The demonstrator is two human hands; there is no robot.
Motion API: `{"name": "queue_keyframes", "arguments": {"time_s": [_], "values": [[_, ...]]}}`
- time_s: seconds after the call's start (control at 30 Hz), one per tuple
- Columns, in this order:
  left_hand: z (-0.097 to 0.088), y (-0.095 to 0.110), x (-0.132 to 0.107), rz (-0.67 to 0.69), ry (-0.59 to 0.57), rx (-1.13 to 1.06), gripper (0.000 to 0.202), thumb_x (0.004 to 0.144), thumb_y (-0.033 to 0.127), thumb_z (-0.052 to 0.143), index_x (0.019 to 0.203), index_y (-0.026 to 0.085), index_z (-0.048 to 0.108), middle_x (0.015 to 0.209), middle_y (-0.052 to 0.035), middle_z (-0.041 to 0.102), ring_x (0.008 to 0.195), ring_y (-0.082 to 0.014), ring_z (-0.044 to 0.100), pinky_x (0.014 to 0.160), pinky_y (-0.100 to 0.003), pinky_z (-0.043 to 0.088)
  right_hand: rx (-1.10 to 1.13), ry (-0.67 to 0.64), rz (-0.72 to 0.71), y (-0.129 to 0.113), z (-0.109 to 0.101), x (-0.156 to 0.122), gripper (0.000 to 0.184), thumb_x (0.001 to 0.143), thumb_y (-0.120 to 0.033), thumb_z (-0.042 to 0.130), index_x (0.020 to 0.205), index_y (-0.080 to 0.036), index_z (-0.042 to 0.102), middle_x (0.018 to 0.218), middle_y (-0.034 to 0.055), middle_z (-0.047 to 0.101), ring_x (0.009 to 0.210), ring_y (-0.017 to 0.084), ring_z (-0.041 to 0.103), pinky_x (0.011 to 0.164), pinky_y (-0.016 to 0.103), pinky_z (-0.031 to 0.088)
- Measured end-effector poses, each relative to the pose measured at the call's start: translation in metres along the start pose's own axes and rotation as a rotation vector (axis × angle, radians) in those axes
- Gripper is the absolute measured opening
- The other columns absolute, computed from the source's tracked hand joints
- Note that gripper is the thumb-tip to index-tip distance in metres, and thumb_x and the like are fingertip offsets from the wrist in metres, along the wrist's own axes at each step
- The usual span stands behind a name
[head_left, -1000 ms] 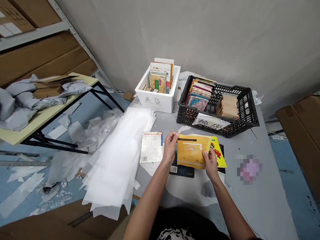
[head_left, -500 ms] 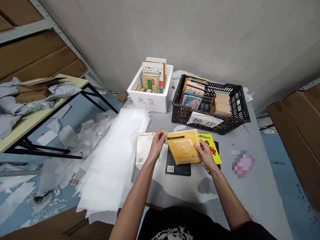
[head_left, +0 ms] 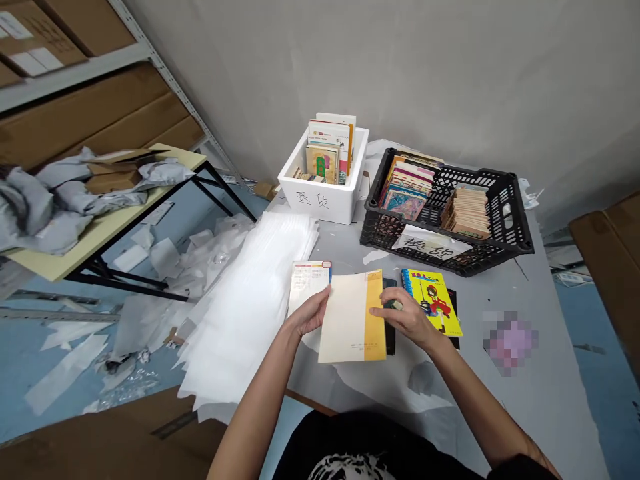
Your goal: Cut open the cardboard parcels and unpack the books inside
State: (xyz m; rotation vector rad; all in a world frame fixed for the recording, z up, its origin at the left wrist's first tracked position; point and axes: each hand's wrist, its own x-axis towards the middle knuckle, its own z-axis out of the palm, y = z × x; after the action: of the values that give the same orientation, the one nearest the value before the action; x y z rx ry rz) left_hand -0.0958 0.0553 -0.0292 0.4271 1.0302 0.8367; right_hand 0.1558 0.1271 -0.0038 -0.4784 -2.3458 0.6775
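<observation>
A thin book (head_left: pixel 350 320) with a cream cover and a yellow strip down its right side is held up over the table. My left hand (head_left: pixel 311 313) is closed on its left edge. At the right edge, my right hand (head_left: pixel 410 319) has thumb and finger curled against the yellow strip. Behind the held book, a dark book (head_left: pixel 391 337) lies mostly hidden. To the left a white book (head_left: pixel 306 280) with printed text is partly covered. A yellow comic book (head_left: pixel 434 300) with a figure in red lies to the right, on top of another dark one.
A white foam box (head_left: pixel 320 200) and a black plastic crate (head_left: pixel 445 253), both holding books, stand at the back. White foam sheets (head_left: pixel 245 300) are stacked on the left. A blurred pink item (head_left: pixel 513 340) lies right. A side table (head_left: pixel 100 233) bears grey parcels.
The held book has turned from its yellow printed cover to the cream side. Both hands have shifted with it. The camera view has swung slightly left.
</observation>
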Motion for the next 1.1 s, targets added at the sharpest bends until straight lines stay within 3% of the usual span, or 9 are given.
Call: {"name": "queue_keyframes", "arguments": {"time_s": [0.13, 0.27, 0.33, 0.43, 0.53, 0.67, 0.77, 0.9, 1.1], "values": [[-0.003, -0.004, -0.014, 0.226, 0.149, 0.223, 0.065, 0.078, 0.047, 0.064, 0.133, 0.019, 0.044, 0.112, -0.01, 0.067, 0.089, -0.0211, 0.065, 0.066, -0.027, 0.051, 0.196, 0.09, 0.255, 0.015, 0.037, -0.011, 0.026, 0.093, -0.027, 0.046, 0.1, -0.03, 0.071, 0.12, 0.0073, 0.052, 0.118, 0.021, 0.05, 0.098, 0.042, 0.045], [-0.01, -0.015, -0.011, 0.44, 0.304, 0.437, 0.05, 0.083, 0.043, 0.055, 0.125, 0.018, 0.051, 0.116, -0.0089, 0.064, 0.101, -0.0229, 0.061, 0.081, -0.031, 0.049, 0.567, 0.144, 0.68, 0.021, 0.085, -0.022, 0.036, 0.094, -0.037, 0.039, 0.124, -0.028, 0.056, 0.129, 0.0081, 0.054, 0.117, 0.022, 0.055, 0.09, 0.039, 0.051], [-0.018, -0.023, -0.004, 0.488, 0.377, 0.492, 0.043, 0.083, 0.04, 0.053, 0.12, 0.018, 0.053, 0.115, -0.0088, 0.065, 0.103, -0.0226, 0.06, 0.084, -0.031, 0.048, 0.697, 0.148, 0.797, 0.018, 0.107, -0.022, 0.046, 0.091, -0.039, 0.044, 0.135, -0.027, 0.043, 0.124, 0.0087, 0.059, 0.107, 0.022, 0.061, 0.083, 0.037, 0.053], [-0.036, -0.038, 0.005, 0.41, 0.546, 0.507, 0.038, 0.086, 0.038, 0.047, 0.117, 0.017, 0.05, 0.099, -0.0073, 0.068, 0.087, -0.0198, 0.065, 0.073, -0.029, 0.05, 0.712, 0.226, 0.852, 0.015, 0.136, -0.014, 0.06, 0.085, -0.033, 0.051, 0.139, -0.024, 0.027, 0.119, 0.01, 0.061, 0.093, 0.02, 0.066, 0.079, 0.036, 0.054], [-0.057, -0.051, 0.013, 0.27, 0.734, 0.601, 0.029, 0.087, 0.034, 0.045, 0.11, 0.018, 0.051, 0.086, -0.0046, 0.069, 0.072, -0.0178, 0.065, 0.065, -0.028, 0.049, 0.557, 0.294, 0.895, 0.022, 0.165, 0.003, 0.051, 0.086, -0.025, 0.044, 0.134, -0.021, 0.027, 0.117, 0.0111, 0.06, 0.093, 0.019, 0.065, 0.082, 0.036, 0.053], [-0.086, -0.059, 0.029, 0.243, 0.915, 0.704, 0.026, 0.086, 0.023, 0.044, 0.111, 0.02, 0.049, 0.095, -0.0059, 0.068, 0.08, -0.0195, 0.065, 0.072, -0.031, 0.049, 0.239, 0.151, 0.974, 0.041, 0.204, 0.033, 0.049, 0.081, -0.013, 0.04, 0.13, -0.016, 0.032, 0.12, 0.0141, 0.058, 0.11, 0.022, 0.059, 0.093, 0.038, 0.048], [-0.102, -0.066, 0.041, 0.23, 1.027, 0.784, 0.03, 0.087, 0.019, 0.038, 0.116, 0.017, 0.047, 0.104, -0.0112, 0.065, 0.093, -0.0235, 0.063, 0.08, -0.037, 0.047, 0.16, 0.037, 0.993, 0.048, 0.23, 0.049, 0.053, 0.075, -0.009, 0.044, 0.128, -0.01, 0.039, 0.126, 0.018, 0.053, 0.12, 0.025, 0.051, 0.102, 0.039, 0.041], [-0.111, -0.081, 0.047, 0.22, 1.103, 0.901, 0.038, 0.085, 0.013, 0.038, 0.122, 0.012, 0.047, 0.116, -0.0164, 0.058, 0.111, -0.0266, 0.055, 0.09, -0.042, 0.044, 0.063, -0.1, 1.012, 0.041, 0.253, 0.056, 0.057, 0.07, -0.005, 0.048, 0.127, -0.003, 0.045, 0.132, 0.0231, 0.047, 0.127, 0.03, 0.043, 0.107, 0.04, 0.034], [-0.108, -0.102, 0.054, 0.266, 1.105, 1.256, 0.051, 0.082, 0.01, 0.043, 0.133, 0.006, 0.044, 0.136, -0.0234, 0.045, 0.125, -0.0312, 0.044, 0.103, -0.048, 0.036, -0.069, -0.238, 1.013, 0.025, 0.268, 0.049, 0.069, 0.074, -0.012, 0.056, 0.14, -0.003, 0.036, 0.147, 0.0249, 0.032, 0.135, 0.033, 0.032, 0.11, 0.044, 0.029]]}}
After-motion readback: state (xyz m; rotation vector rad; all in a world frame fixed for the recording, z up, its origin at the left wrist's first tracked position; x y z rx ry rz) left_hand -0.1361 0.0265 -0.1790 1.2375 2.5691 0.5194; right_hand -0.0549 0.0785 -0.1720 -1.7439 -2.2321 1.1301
